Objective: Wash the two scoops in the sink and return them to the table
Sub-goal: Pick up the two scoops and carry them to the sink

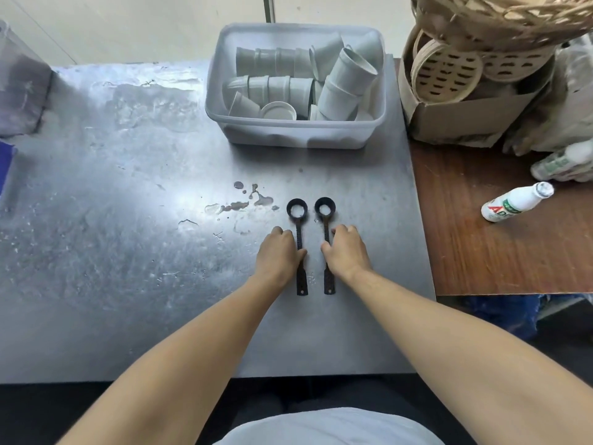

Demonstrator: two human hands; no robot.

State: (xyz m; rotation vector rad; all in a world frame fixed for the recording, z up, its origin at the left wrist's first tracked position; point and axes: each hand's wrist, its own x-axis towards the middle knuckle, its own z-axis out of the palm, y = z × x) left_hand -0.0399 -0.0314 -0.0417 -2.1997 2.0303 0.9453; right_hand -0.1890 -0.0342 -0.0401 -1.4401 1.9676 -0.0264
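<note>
Scoops, two black long-handled plastic ones, lie side by side on the grey metal tabletop (128,220), bowls far, handles toward me: left scoop (299,239), right scoop (326,239). My left hand (279,255) and right hand (347,252) each curl over a handle mid-shaft, grip closing w/ thumbs pressing in, prob. so both lift together. No sink in view. Clear plastic tub of white cups (296,88) sits beyond.

The table (128,236) across the frame's middle is scratched, dull-gleaming metal. Two scoops (300,248) at centre look matt black plastic. Above them sits a translucent plastic tub (288,133); at right, wood-grain board (481,245), brown cardboard (455,123) and woven bamboo baskets (446,72).
</note>
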